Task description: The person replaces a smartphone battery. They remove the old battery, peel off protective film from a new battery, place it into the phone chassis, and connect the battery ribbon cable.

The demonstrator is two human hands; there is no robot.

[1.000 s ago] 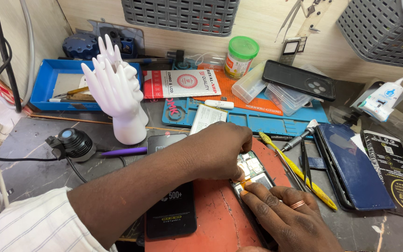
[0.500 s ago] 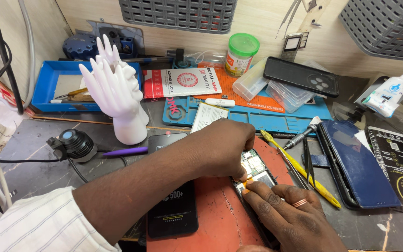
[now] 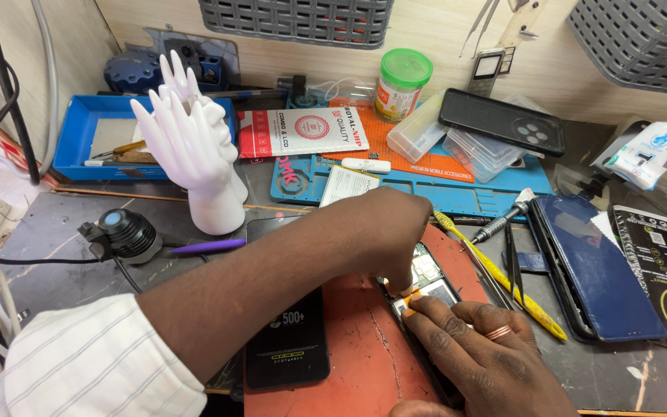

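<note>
An opened phone (image 3: 429, 279) with its green circuit board showing lies on a red work mat (image 3: 357, 347). My left hand (image 3: 384, 232) reaches across from the left and bends over it, fingertips pressing down on a small orange strip at the phone's middle. My right hand (image 3: 476, 347), a ring on one finger, lies flat over the phone's lower part and touches the same spot. What sits under the fingertips is hidden.
A black phone (image 3: 291, 340) lies left of the mat, a yellow tool (image 3: 503, 282), screwdriver (image 3: 499, 220) and tweezers to the right, then a blue phone case (image 3: 592, 270). A white hand model (image 3: 194, 154), small lamp (image 3: 121, 232), blue tray (image 3: 86, 139) and blue mat (image 3: 395, 185) stand behind.
Both hands stay on the opened phone. My right fingers have shifted slightly over its middle; otherwise only the view has moved a little.
</note>
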